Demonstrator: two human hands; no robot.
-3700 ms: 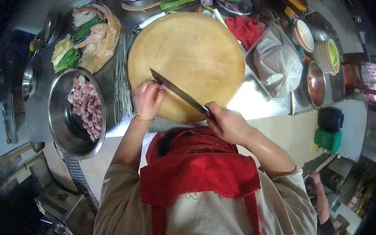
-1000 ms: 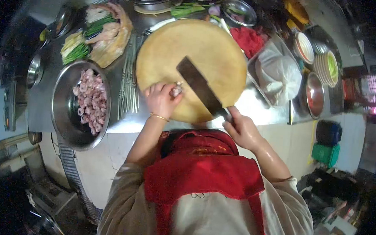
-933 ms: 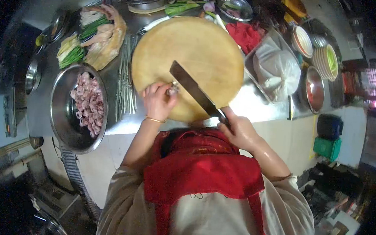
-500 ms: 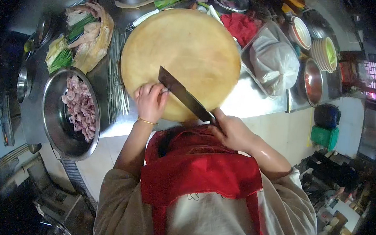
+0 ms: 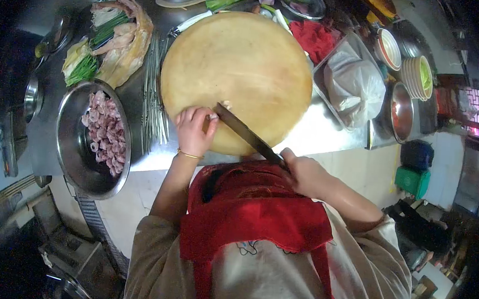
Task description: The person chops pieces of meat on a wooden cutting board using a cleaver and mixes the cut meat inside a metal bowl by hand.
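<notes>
My right hand is wrapped round the handle of a dark cleaver. The blade stands edge-down on the round wooden chopping board, slanting up to the left. Close by its tip, my left hand rests on the board's near edge with curled fingers. Thumb and fingertips pinch something small and pale that I cannot make out. Just beyond the blade tip lies a small pale piece.
Left of the board are thin metal skewers, a steel basin of cut raw meat and a plucked bird with greens. To the right sit a tray with a white plastic bag, a red cloth and stacked bowls.
The cleaver has come down, its blade turning from flat-on to edge-down. A small pale piece now shows past the tip. My left hand stays near the same spot; the view has shifted slightly.
</notes>
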